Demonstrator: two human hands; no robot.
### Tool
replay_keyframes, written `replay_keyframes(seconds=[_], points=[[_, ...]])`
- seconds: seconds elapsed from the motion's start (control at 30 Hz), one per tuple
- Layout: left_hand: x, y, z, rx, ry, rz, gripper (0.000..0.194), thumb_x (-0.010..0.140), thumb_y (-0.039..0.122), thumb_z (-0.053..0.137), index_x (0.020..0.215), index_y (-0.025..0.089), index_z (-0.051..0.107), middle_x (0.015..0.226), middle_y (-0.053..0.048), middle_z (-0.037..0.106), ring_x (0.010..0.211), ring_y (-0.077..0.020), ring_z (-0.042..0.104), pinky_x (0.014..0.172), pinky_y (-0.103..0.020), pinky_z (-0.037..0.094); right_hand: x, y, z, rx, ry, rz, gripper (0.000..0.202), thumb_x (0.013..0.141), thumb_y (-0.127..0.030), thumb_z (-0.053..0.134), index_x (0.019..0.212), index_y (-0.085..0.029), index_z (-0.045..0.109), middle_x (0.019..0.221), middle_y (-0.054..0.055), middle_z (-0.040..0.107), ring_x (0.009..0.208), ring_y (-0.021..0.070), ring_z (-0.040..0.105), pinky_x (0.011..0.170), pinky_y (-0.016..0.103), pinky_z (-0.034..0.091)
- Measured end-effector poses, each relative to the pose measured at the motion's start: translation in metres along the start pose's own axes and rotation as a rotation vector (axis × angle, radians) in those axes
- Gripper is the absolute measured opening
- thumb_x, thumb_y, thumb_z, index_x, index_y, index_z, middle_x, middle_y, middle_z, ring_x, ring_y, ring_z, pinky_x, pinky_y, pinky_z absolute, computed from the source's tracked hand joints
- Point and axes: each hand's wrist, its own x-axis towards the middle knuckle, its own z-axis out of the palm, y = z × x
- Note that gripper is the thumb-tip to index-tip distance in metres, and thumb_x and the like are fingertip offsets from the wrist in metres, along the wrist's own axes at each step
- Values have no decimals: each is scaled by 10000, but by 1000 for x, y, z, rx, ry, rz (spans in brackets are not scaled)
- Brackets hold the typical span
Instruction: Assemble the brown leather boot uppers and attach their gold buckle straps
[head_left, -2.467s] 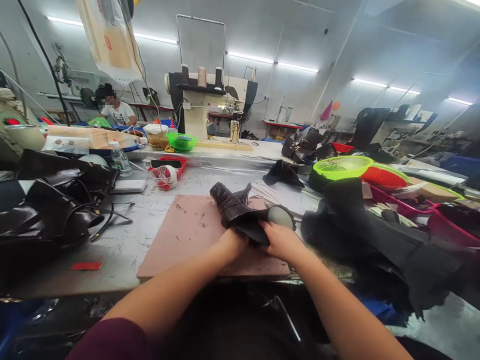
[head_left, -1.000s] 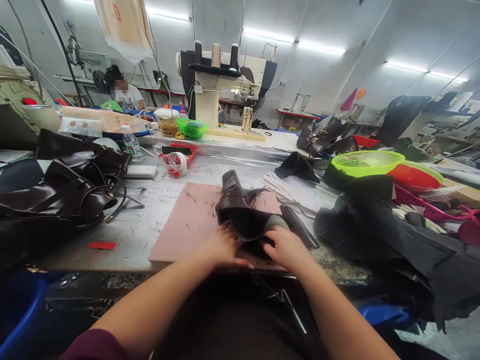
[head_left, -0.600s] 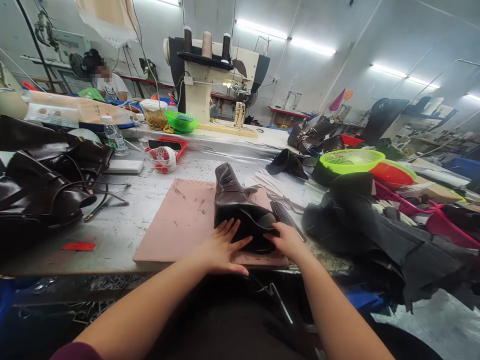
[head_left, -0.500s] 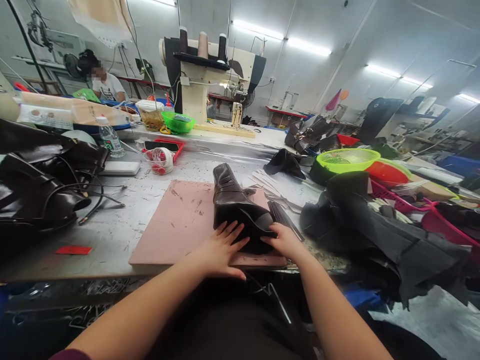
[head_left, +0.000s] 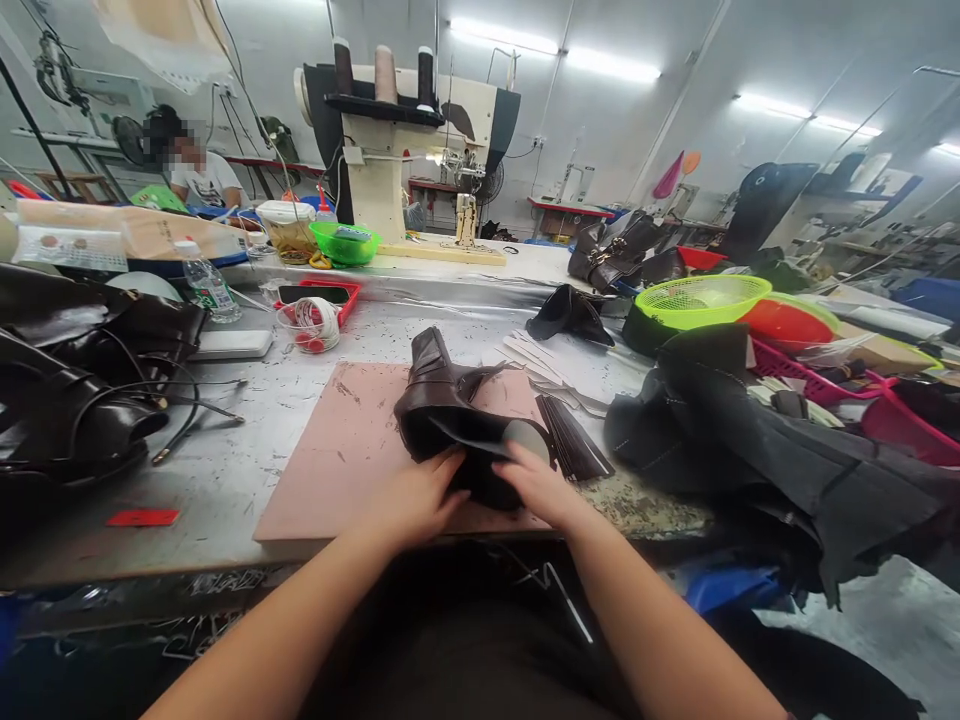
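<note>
A dark brown leather boot upper [head_left: 431, 385] lies on a pink board [head_left: 322, 440], its black-lined opening turned toward me. My left hand [head_left: 426, 500] is closed on the near left edge of the opening, fingers bent over the lining. Opposite it, my right hand [head_left: 536, 487] grips the near right edge, with some fingertips hidden inside the dark folds. A grey patch of lining shows just beyond the right hand. Close by on the right lies a bundle of dark leather strips [head_left: 574, 440].
A sewing machine [head_left: 367, 185] with thread spools stands behind the bench. Shiny dark boot parts [head_left: 75, 370] heap up at left, black pieces [head_left: 750, 440] at right. Pale strips [head_left: 551, 370], a red tray [head_left: 349, 300] and a yellow-green basket [head_left: 701, 300] surround the board.
My left hand, spread flat on the upper before, has curled onto its edge. The upper has shifted a little left and its opening is spread differently. The view has moved slightly.
</note>
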Motion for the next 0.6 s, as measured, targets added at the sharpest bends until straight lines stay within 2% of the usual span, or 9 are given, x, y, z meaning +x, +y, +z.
replay_keyframes(seconds=[0.1, 0.17, 0.27, 0.37, 0.43, 0.47, 0.57, 0.6], points=[[3, -3, -3, 41, 13, 3, 486, 829, 252, 453, 1287, 104, 385, 1332, -136, 439, 1182, -234, 464, 992, -366, 404, 6, 4, 2, 117, 55, 37, 319, 825, -193, 266, 965, -161, 551, 793, 51, 650, 750, 175, 613, 590, 266, 471], [5, -6, -1, 90, 31, 33, 439, 834, 204, 420, 1262, 102, 426, 1312, -130, 465, 1171, -221, 477, 978, -348, 423, 7, 8, 0, 141, 84, 46, 347, 833, -186, 234, 991, -154, 541, 804, 63, 653, 741, 182, 619, 581, 281, 477], [6, -9, 2, 137, 6, 93, 416, 836, 87, 323, 1214, 130, 492, 1297, -96, 483, 1181, -191, 464, 985, -336, 420, 3, 12, -4, 91, 111, 37, 194, 762, -231, 440, 886, -169, 576, 779, 57, 646, 757, 217, 602, 643, 321, 471], [3, -9, 0, 164, -77, 162, 431, 819, 56, 333, 1219, 89, 490, 1309, -122, 458, 1232, -202, 396, 1020, -341, 374, -2, 16, -8, -135, 77, -45, 124, 668, -240, 601, 772, -174, 592, 750, 52, 639, 742, 228, 589, 690, 337, 451], [-1, -8, -3, 190, -124, 194, 425, 849, 140, 370, 1258, 51, 440, 1336, -163, 408, 1264, -229, 341, 1038, -361, 340, -2, 20, -8, -282, 53, -89, 135, 696, -250, 602, 804, -170, 604, 816, 64, 652, 788, 221, 596, 726, 321, 447], [-3, -7, -5, 200, -143, 209, 459, 866, 232, 399, 1286, 46, 404, 1358, -179, 368, 1281, -247, 305, 1048, -377, 317, -2, 22, -7, -320, 49, -92, 156, 716, -256, 593, 843, -166, 608, 861, 72, 656, 825, 217, 598, 747, 310, 445], [-9, -6, -8, 226, -193, 244, 768, 793, 604, 428, 1353, 94, 303, 1415, -200, 229, 1312, -309, 198, 1058, -436, 263, 1, 27, -4, -335, 59, -56, 234, 746, -271, 584, 942, -145, 601, 940, 99, 652, 891, 217, 596, 781, 298, 438], [-10, -5, -8, 238, -208, 252, 839, 751, 678, 403, 1361, 113, 292, 1425, -193, 205, 1316, -322, 173, 1057, -447, 254, 2, 27, -3, -346, 62, -47, 238, 751, -271, 578, 948, -139, 600, 946, 107, 649, 896, 224, 594, 781, 304, 435]])
